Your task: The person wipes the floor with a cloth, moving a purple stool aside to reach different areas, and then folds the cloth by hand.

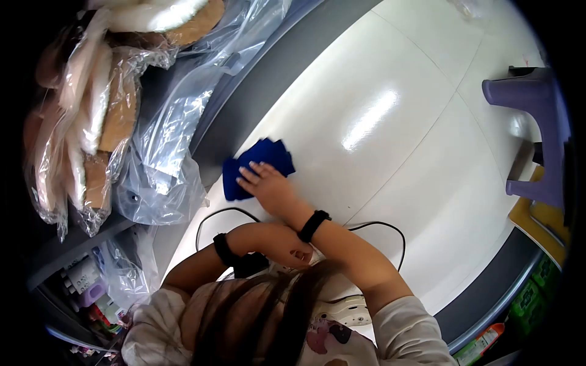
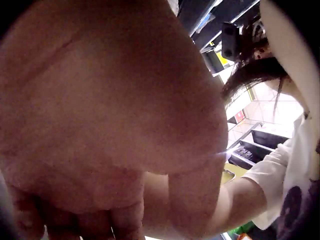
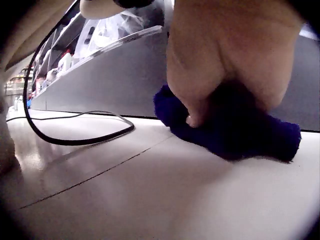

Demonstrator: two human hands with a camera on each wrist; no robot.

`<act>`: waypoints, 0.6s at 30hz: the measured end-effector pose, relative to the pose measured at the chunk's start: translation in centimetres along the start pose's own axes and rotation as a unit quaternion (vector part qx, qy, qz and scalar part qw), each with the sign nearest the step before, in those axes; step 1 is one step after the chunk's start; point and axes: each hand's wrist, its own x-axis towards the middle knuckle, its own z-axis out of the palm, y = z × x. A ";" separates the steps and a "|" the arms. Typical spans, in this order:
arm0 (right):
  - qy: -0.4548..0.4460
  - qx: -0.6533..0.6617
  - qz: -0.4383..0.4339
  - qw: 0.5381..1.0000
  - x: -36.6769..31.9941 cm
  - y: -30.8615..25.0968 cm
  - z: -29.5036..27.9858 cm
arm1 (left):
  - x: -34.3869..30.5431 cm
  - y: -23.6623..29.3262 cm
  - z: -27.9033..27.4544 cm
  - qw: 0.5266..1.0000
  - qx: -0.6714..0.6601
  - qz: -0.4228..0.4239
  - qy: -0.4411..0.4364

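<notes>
In the head view my right hand point(image 1: 268, 186) lies over a folded dark blue cloth point(image 1: 274, 155) on the glossy white floor, fingers spread across its top. The right wrist view shows the thumb pressed against the cloth point(image 3: 270, 137) and the palm arched above it. My left hand point(image 1: 274, 241) is beside my right forearm, partly behind it, just below the black band on that wrist. Close up in the left wrist view, the palm of the left hand point(image 2: 100, 110) fills the frame, its fingers hanging loosely bent at the bottom with no object visible in them.
A grey shelf base point(image 1: 244, 85) borders the floor beside the cloth. Plastic-wrapped fluffy goods point(image 1: 91, 122) lie on the shelf above. A black cable point(image 3: 75, 142) loops over the floor near the hands. A purple stool point(image 1: 546, 134) stands at the far right.
</notes>
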 end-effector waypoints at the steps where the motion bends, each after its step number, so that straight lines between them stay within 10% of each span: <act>1: 0.001 0.017 -0.006 1.000 -0.3 -0.4 0.2 | 0.0 0.5 0.0 1.000 0.014 -0.013 -0.022; 8: -0.042 0.064 0.028 0.997 -8.2 3.3 -5.4 | 1.0 2.3 0.5 0.997 -0.034 0.041 -0.049; 14: -0.010 0.268 0.271 0.924 -21.6 6.7 -13.1 | 0.7 2.9 -0.1 1.000 -0.014 -0.019 -0.014; 18: 0.112 0.604 0.494 0.615 -29.4 5.5 -17.0 | 0.3 3.4 -0.2 0.998 0.015 -0.052 0.028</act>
